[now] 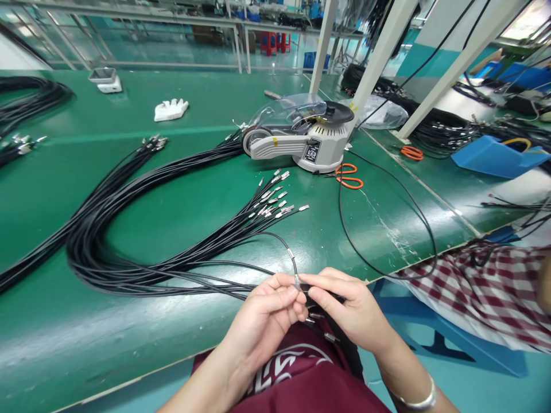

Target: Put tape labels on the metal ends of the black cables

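My left hand (273, 307) pinches the end of a black cable (286, 245) at its metal connector, just past the table's front edge. Fingertips of my right hand (348, 304) meet it there, closed on a small dark piece that I cannot make out. A white label sits on the cable a little above the fingers. The cable loops out of a bundle of black cables (97, 229) curving across the table. Many metal connectors (269, 203) fan out at the bundle's near end, and a few more cable ends hang below my hands.
A grey tape dispenser (318, 143) stands behind the bundle, with orange-handled scissors (350, 176) beside it. A white glove (171, 109) and a small grey-white box (106, 80) lie further back. At right are a blue bin (499, 158) and a person in a checked sleeve (486, 287).
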Demonstrator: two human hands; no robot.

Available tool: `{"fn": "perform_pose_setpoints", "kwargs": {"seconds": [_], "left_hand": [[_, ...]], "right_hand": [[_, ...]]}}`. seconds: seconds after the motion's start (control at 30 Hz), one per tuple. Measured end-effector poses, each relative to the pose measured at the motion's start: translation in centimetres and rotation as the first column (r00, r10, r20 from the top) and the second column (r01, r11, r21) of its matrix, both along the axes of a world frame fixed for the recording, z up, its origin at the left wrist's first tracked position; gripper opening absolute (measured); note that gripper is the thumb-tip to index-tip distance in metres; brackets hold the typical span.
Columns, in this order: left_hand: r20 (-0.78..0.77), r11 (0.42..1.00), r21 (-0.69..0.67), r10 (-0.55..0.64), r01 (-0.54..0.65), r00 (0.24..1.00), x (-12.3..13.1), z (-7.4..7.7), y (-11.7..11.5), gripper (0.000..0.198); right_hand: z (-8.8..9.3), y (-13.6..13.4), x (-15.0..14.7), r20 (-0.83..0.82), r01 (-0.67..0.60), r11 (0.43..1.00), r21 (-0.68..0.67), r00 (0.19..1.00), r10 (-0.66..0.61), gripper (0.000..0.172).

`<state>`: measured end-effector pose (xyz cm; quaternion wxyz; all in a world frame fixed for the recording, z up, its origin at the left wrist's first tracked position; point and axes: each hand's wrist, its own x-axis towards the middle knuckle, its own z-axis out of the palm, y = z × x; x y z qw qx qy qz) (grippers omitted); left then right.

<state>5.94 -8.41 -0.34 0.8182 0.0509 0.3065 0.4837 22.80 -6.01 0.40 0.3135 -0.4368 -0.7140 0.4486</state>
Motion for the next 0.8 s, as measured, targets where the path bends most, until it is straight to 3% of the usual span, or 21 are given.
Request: {"fn": "perform_pose_setpoints", "kwargs": {"seconds": [0.37, 0.8], "left_hand": [[-0.003, 0.998, 0.051, -0.034, 0.035, 0.999, -0.03, -0.21, -0.01, 0.009], [-0.097, 0.996, 0.092, -0.012, 0.021, 0.995, 0.26, -0.04, 0.01, 0.013]], "right_hand": [[0.12, 0.02, -0.16, 0.001, -0.019, 1.000, -0.016, 1.000, 0.019, 0.025], [-0.42, -0.72, -0.78, -0.045, 0.088, 0.996, 0.004, 0.995, -0.087, 0.025]]}}
